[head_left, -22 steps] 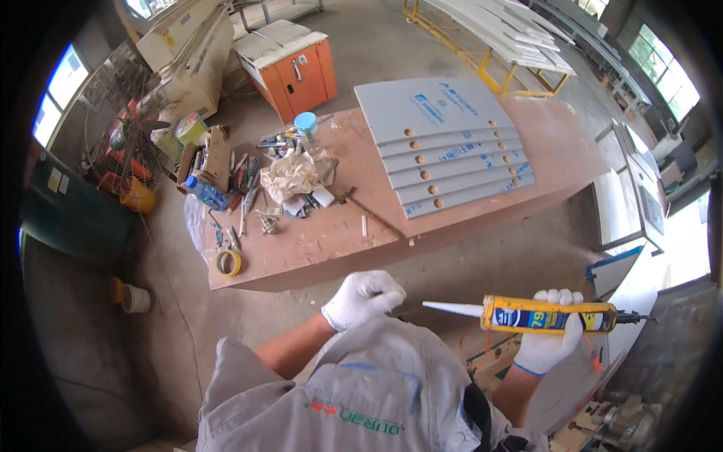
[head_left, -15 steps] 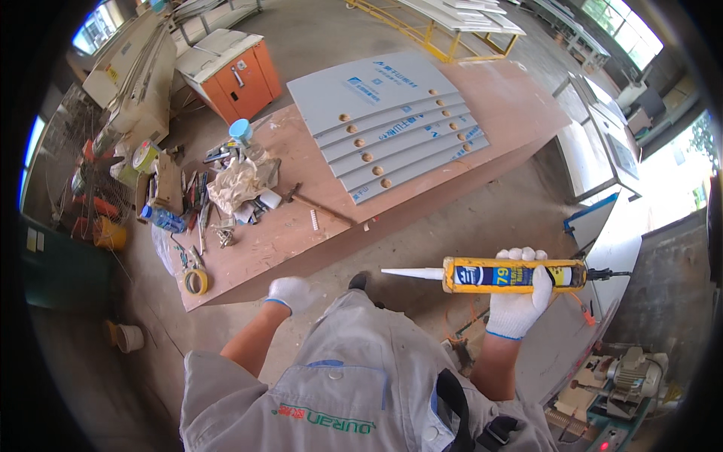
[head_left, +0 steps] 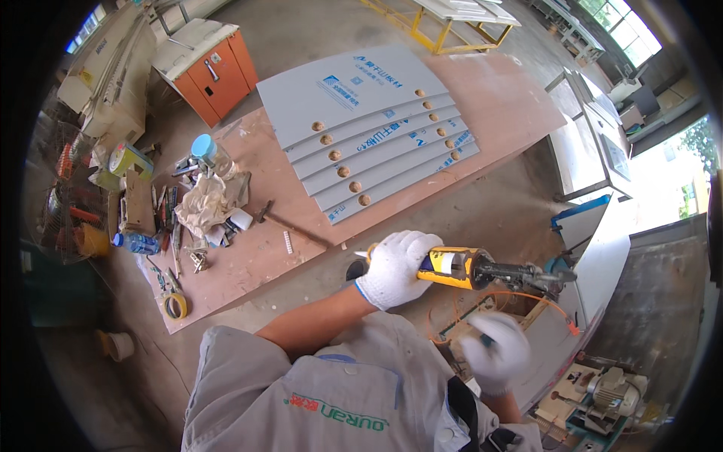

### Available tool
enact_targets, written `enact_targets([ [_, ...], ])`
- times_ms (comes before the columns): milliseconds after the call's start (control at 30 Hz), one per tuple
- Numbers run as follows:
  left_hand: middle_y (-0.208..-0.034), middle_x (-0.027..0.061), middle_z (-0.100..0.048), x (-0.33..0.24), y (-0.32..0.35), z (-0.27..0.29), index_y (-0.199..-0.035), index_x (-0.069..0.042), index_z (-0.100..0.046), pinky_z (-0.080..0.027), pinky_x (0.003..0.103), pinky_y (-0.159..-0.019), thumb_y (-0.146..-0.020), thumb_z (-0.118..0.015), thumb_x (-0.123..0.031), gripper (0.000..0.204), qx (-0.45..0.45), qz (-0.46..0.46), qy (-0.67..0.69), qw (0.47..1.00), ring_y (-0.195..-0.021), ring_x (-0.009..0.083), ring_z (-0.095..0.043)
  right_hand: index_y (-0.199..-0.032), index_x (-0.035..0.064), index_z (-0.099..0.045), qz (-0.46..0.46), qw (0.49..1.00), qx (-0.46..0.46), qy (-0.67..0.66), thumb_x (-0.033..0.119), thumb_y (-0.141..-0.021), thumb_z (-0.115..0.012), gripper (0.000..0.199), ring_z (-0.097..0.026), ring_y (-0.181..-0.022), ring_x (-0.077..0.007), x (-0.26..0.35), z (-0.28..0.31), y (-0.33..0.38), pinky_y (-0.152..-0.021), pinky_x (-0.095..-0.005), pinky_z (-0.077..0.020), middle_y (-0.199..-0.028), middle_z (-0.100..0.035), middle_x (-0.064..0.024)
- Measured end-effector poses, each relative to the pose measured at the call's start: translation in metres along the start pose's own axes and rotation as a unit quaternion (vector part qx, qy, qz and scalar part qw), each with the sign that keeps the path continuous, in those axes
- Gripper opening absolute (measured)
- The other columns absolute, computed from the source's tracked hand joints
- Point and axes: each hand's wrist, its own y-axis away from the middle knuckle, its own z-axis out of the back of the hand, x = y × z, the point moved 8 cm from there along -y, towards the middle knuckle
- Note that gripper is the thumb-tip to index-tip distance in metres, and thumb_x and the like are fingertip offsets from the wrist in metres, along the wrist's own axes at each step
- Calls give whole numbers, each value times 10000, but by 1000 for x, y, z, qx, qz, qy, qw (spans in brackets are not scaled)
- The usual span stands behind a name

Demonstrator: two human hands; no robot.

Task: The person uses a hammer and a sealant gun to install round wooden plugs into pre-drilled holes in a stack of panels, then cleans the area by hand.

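Observation:
My left hand (head_left: 399,270), in a white knit glove, is wrapped round the yellow barrel of a caulking gun (head_left: 456,267). The gun lies across in front of my body. Its white nozzle tip shows left of the glove, and its black handle end points right. Below that handle end, apart from the gun, is my gloved right hand (head_left: 495,352). It is blurred, but its thumb and fingers stand apart with nothing visible between them. Beyond my hands, several grey panels (head_left: 354,94) with drilled round holes lie overlapped like steps on the workbench (head_left: 501,94).
Loose tools, a crumpled cloth (head_left: 207,202), a hammer (head_left: 290,224), a yellow tape roll (head_left: 175,306) and a blue-capped jar (head_left: 215,153) crowd the bench's left end. An orange cabinet (head_left: 218,79) stands behind. An orange hose (head_left: 527,297) and a motor (head_left: 617,392) are at the right.
My left hand has come across to the right and taken hold of the caulking gun's barrel. My right hand has let go of it and dropped lower. The view has shifted slightly.

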Motion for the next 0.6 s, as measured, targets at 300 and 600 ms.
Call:
enact_targets([
  [300, -979, 72, -695, 79, -25, -30, -1070, -142, -658, -558, 449, -808, -622, -807, -77, 476, 120, -61, 108, 985, -898, 325, -700, -1347, -27, -610, -66, 965, 134, 217, 100, -741, -818, 654, -605, -1238, -318, -59, 12, -43, -1092, -422, -447, -1301, -651, -191],
  [600, -981, 66, -688, 115, -24, -51, -1076, -163, -639, -558, 463, -846, -588, -822, -125, 523, 194, -69, 126, 970, -926, 316, -694, -1286, 5, -579, -354, 840, 320, -259, 75, -942, -734, 384, -643, -888, -109, -99, -68, -33, -783, -269, -527, -1065, -679, -48],
])
